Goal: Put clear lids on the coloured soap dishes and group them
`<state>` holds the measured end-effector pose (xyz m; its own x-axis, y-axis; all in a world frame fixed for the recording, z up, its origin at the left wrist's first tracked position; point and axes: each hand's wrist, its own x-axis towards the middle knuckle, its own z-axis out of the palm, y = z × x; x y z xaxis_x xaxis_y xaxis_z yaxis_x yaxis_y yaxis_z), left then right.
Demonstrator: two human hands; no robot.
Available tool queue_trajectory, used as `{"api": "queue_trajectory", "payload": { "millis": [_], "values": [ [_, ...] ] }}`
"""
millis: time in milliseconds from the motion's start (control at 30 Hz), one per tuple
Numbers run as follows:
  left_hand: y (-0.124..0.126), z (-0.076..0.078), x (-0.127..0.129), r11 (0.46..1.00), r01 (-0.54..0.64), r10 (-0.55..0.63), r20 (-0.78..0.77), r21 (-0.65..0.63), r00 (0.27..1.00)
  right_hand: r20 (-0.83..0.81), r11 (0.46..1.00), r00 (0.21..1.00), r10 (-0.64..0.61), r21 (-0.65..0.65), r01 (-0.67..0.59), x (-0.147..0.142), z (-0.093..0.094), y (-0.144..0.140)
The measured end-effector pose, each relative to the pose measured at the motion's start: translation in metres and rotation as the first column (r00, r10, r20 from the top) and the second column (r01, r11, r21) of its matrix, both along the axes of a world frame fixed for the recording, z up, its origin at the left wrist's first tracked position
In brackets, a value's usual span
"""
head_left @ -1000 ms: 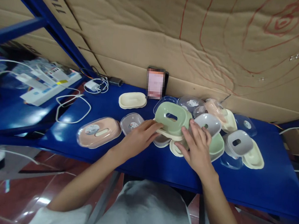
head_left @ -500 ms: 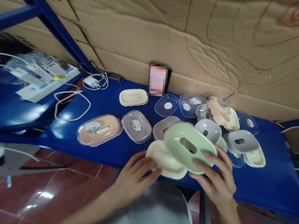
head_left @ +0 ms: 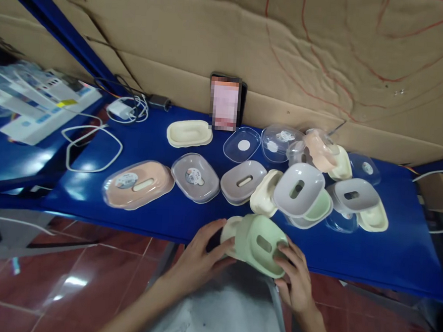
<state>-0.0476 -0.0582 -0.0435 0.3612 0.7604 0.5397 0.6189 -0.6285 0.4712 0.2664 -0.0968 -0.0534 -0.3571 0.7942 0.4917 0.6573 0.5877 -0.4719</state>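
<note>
Close to my lap at the table's front edge, my right hand [head_left: 295,277] grips a pale green plastic dish [head_left: 256,239] by its right end. The dish is tilted, and an oval slot runs through its base. On the other side, my left hand [head_left: 208,248] has its fingers wrapped round a cream plastic tray [head_left: 229,231]. The green dish overlaps the tray's right part and hides it; how far the two fit together I cannot tell. Just beyond lie a grey slotted dish [head_left: 284,198] on a green one [head_left: 319,207], and another cream tray [head_left: 263,199].
On the blue table [head_left: 187,224] stand a peach covered dish [head_left: 154,174], a grey covered dish [head_left: 201,187], clear lids [head_left: 232,149] and a cream tray [head_left: 183,138]. A phone [head_left: 225,105] leans on the cardboard. A power strip [head_left: 27,127] and cables lie left.
My right hand has brought the green dish down and towards me, over the cream tray. My left hand holds the tray's left end, nearer the table edge. The view has shifted slightly.
</note>
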Motion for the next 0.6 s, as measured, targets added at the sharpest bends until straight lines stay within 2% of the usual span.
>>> {"api": "queue_trajectory", "payload": {
  "millis": [100, 300, 500, 600],
  "values": [
    [0.002, -0.001, -0.003, 1.000, -0.025, 0.025, 0.032, -0.008, 0.999, 0.052, 0.998, 0.997, 0.057, -0.044, -0.054, -0.002, 0.005, 0.011],
    [0.012, 0.012, -0.009, 0.994, 0.103, -0.108, -0.177, -0.038, 0.978, 0.252, 0.989, 0.959, 0.132, -0.100, -0.110, -0.015, 0.018, 0.032],
    [0.016, 0.018, -0.009, 0.997, 0.076, -0.070, -0.186, 0.024, 0.980, 0.375, 0.995, 0.922, 0.098, -0.055, -0.083, -0.026, 0.023, 0.032],
    [0.016, 0.022, -0.009, 0.992, 0.115, -0.103, -0.197, 0.053, 0.975, 0.401, 0.986, 0.902, 0.163, -0.084, -0.141, -0.027, 0.023, 0.032]
  ]
}}
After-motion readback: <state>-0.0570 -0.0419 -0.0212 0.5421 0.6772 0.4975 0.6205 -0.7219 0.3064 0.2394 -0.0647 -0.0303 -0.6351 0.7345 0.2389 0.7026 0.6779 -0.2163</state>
